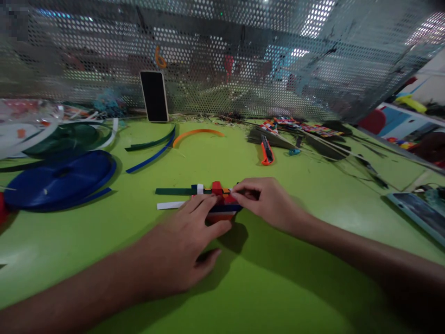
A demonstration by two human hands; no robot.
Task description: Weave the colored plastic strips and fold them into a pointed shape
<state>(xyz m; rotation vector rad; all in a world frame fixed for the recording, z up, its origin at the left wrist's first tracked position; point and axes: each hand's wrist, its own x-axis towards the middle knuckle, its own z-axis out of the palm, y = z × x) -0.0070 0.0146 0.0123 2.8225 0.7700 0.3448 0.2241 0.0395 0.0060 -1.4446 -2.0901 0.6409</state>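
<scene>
A small woven piece of coloured plastic strips (222, 208), in red, white, orange and dark blue, lies in front of me. A green strip (174, 191) and a white strip (170, 205) stick out from its left side. My left hand (187, 239) steadies the piece, with fingertips on its top and near side and the thumb standing apart. At the right end, my right hand (262, 202) is closed in a pinch on a strip of the weave. Its fingertips hide most of that strip.
Rolls of blue strip (62, 178) and green strip (66, 138) lie at left. Loose blue strip (151, 157) and orange strip (198, 131) are beyond the weave. An orange utility knife (267, 150), phone (420, 215) and upright black-screened device (154, 96) lie around; perforated metal mesh (208, 60) stands behind.
</scene>
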